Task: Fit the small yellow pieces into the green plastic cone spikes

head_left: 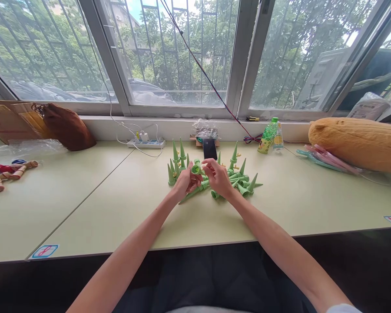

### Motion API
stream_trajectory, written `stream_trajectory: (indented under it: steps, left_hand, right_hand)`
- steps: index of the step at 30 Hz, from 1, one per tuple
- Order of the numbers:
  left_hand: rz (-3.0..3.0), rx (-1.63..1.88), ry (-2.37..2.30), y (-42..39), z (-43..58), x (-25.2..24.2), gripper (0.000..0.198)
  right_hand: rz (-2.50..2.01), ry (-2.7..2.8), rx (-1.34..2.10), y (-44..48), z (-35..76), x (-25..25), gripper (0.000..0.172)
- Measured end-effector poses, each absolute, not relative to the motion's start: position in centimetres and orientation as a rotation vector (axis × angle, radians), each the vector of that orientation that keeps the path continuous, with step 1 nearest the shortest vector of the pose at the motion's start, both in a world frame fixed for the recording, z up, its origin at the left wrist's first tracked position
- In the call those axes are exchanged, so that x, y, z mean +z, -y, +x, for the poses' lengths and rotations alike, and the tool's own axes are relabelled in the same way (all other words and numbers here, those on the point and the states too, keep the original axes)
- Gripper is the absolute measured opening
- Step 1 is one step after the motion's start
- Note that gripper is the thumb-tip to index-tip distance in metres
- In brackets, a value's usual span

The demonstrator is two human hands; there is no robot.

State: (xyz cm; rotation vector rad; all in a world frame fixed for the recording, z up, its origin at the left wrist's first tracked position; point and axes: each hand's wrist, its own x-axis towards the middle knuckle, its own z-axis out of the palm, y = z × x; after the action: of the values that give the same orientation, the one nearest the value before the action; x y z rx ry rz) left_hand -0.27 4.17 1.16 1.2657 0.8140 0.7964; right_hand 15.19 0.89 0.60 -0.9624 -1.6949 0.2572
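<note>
My left hand (184,181) is closed around a green plastic watering spike (196,169), its hollow round end turned toward me. My right hand (217,177) is just to the right, thumb and fingers pinched together close to that end. Whatever is between those fingertips is too small to make out. Several like green spikes (171,174) stand upright on their wide ends to the left, some with small yellow valves. More stand behind and to the right, and a loose heap of green spikes (244,188) lies under and beside my right hand.
A phone (210,149) leans at the back centre. Behind are a power strip (146,143) with white cables and a green-capped bottle (268,137). A brown pouch (67,127) and wooden toys (16,173) lie left; an orange plush cushion (358,141) lies right.
</note>
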Motion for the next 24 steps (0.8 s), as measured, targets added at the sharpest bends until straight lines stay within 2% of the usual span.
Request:
stream_trajectory:
  steps: [7,24]
  left_hand:
    - [1.289,0.78,-0.776,-4.1,-0.3,1.2,0.064]
    - [1.715,1.008,-0.755,-3.2,-0.4,1.1,0.037]
  right_hand:
    - [-0.969,1.688,0.267,-1.2,15.4,0.3,0.02]
    - [-0.99,1.63,0.295,-1.4,15.7,0.5,0.016]
